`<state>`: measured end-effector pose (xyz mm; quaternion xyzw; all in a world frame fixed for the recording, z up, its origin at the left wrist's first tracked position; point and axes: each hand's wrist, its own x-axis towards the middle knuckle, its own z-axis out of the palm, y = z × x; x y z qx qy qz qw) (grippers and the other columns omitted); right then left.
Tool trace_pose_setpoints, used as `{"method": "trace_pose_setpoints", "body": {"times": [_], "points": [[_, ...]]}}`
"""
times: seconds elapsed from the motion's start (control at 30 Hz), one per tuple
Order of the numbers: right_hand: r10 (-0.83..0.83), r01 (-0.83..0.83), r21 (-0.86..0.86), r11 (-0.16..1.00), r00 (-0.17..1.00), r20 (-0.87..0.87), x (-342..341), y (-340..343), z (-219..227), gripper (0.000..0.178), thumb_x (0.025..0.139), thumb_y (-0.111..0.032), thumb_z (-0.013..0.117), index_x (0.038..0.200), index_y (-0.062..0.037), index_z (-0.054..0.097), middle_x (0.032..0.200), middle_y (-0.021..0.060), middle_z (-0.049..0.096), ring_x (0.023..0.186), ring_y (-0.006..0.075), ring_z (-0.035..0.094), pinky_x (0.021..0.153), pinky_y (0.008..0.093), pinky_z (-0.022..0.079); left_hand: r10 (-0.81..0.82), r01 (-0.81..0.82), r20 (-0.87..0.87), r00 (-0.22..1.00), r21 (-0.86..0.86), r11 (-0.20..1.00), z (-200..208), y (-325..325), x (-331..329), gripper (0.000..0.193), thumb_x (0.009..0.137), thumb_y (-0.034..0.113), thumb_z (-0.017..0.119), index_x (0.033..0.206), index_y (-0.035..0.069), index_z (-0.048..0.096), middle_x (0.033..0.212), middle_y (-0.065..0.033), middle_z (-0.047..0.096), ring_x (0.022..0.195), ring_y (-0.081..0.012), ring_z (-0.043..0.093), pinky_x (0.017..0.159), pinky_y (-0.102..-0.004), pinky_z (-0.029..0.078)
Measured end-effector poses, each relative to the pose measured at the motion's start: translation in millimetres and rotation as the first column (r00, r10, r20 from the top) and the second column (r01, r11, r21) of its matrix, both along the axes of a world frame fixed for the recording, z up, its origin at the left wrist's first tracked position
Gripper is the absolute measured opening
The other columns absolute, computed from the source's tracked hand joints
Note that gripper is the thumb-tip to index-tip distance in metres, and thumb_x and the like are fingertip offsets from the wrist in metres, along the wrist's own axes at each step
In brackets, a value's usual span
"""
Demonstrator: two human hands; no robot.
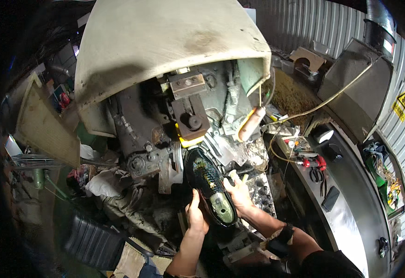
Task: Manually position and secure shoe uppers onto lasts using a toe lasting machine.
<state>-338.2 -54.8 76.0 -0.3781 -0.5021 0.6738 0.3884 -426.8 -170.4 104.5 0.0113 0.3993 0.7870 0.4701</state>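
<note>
A black shoe upper on a green shoe last (pixel 201 172) sits at the front of a large lasting machine, its underside turned up. Its far end lies just under the machine's dark metal block (pixel 189 116), next to a yellow piece (pixel 188 142). I cannot tell whether they touch. Along the shoe's near left side, my left hand (pixel 196 215) grips with the thumb pointing up. My right hand (pixel 239 198) presses on the right side, with pale coverings on some fingers. Both hands' undersides are partly hidden by the shoe.
A big cream hood (pixel 165 37) overhangs the machine. To the right a lamp (pixel 252 124) hangs by a cord. The metal bench (pixel 350 213) carries a red-handled tool (pixel 314 162), scissors (pixel 316 175) and a phone (pixel 331 198). A black chair (pixel 93 241) stands at lower left.
</note>
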Motion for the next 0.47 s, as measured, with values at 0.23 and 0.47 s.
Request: {"method": "trace_pose_setpoints", "body": {"times": [0.23, 0.47], "points": [[0.079, -0.071, -0.062, 0.996, 0.989, 0.126, -11.2, 15.8, -0.8, 0.078, 0.092, -0.028, 0.068, 0.151, 0.0039, 0.028, 0.163, 0.0234, 0.006, 0.148, 0.0272, -0.022, 0.12, 0.0359, 0.001, 0.177, -0.176, -0.011, 0.984, -0.171, 0.969, -10.8, 18.8, -8.3, 0.031, 0.099, 0.033, 0.061, 0.1, 0.002, 0.068, 0.1, -0.005, 0.068, 0.088, -0.0149, 0.062, 0.081, -0.0312, 0.051], [0.139, -0.138, 0.02, 0.99, 0.988, -0.071, -17.3, 33.1, -58.9, 0.084, 0.096, -0.023, 0.065, 0.152, 0.0092, 0.011, 0.157, 0.0201, 0.031, 0.147, 0.014, 0.023, 0.12, 0.0531, 0.004, 0.511, -0.525, -0.153, 0.846, -0.068, 0.848, -63.8, 47.3, 1.4, 0.028, 0.1, 0.027, 0.061, 0.09, 0.001, 0.067, 0.092, 0.0, 0.067, 0.083, -0.0075, 0.056, 0.078, -0.0247, 0.046]]}}
